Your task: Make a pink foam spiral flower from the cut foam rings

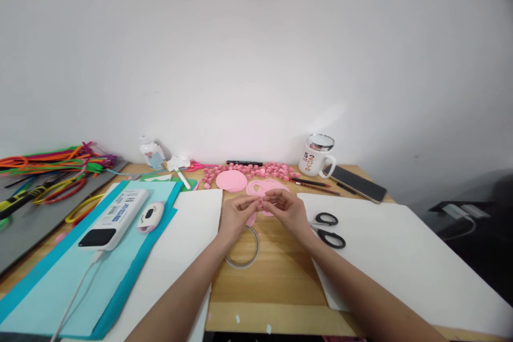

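Observation:
Both hands meet above the middle of the desk and pinch a small pink piece of paper (260, 203) between them. My left hand (236, 216) has thumb and forefinger closed on its left side. From the right, the fingertips of my right hand (289, 212) grip the same piece, whose exact shape is mostly hidden. Cut pink paper (256, 188) lies just behind the fingers, beside a stack of pink paper circles (231, 181). Several small rolled pink paper pieces (262, 171) are heaped along the wall. A tape roll (257, 250) lies flat below my left hand.
Black-handled scissors (334, 240) rest by my right wrist on white sheets (385, 256). Behind are pencils (310, 182), a mug (310, 160) and a phone (358, 184). Leftward lie a white power bank (120, 216) with cable, blue paper (52, 299), a bottle (153, 154) and pipe cleaners (52, 163).

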A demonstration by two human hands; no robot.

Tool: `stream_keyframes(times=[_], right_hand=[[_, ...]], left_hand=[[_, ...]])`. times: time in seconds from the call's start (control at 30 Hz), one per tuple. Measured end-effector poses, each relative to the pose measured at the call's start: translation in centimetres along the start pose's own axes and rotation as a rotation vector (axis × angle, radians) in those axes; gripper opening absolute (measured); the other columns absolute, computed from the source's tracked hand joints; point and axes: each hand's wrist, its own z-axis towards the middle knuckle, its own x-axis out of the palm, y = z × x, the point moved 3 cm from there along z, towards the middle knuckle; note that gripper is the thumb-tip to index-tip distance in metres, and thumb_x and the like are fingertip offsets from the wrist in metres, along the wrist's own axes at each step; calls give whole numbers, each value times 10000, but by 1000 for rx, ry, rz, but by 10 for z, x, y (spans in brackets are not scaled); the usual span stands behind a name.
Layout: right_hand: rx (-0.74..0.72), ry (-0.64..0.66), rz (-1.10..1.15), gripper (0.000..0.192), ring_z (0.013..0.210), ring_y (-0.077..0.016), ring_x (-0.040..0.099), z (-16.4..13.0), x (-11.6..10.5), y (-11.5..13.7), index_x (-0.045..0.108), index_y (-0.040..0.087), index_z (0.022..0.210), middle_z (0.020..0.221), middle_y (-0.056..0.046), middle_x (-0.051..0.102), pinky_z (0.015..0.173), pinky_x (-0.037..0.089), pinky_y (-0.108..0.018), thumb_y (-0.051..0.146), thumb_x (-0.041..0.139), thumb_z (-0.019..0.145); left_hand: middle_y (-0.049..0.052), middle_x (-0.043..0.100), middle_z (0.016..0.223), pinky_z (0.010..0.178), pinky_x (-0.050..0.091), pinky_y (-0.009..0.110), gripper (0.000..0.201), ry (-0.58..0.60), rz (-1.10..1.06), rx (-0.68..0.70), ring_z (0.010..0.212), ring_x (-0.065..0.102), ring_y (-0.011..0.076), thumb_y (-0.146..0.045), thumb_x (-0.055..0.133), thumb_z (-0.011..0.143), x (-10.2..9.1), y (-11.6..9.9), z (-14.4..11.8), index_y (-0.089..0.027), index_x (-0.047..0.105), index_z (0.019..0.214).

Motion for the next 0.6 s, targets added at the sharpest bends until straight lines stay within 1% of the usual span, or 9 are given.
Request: stream_keyframes(times=[0.07,0.2,0.37,0.5,0.6], right_hand=[[-12,6,4,268,704,-168,641,0,0,-1,566,169,857,764,-41,648,679,549,-322,300,682,653],[-30,-1,-26,252,693,-168,642,1,-1,-3,579,171,838,744,-35,651,649,554,-304,311,673,652],[-105,-10,-156,172,653,-169,646,0,1,-1,596,180,806,722,-32,651,637,551,-302,276,644,672],[-224,12,-320,89,634,-157,634,-2,2,2,627,184,784,716,-34,657,613,536,-283,228,577,726],[-363,15,-470,112,653,-147,613,-3,2,6,648,194,781,738,-39,654,577,517,-253,192,543,743]], left_hand=[[58,712,717,668,517,274,173,11,39,30,682,657,191,-221,690,606,-1,3,1,-148,720,760],[77,707,778,671,520,291,185,21,166,139,699,652,196,-215,669,634,-2,7,3,-140,710,798],[76,689,807,635,527,274,158,49,316,282,684,645,177,-230,626,685,-2,7,3,-150,703,798],[62,682,784,648,523,271,147,78,483,439,700,632,162,-208,593,714,-1,7,3,-178,696,815],[58,678,799,657,521,269,153,77,559,494,715,627,157,-189,575,725,-1,8,2,-185,686,830]])
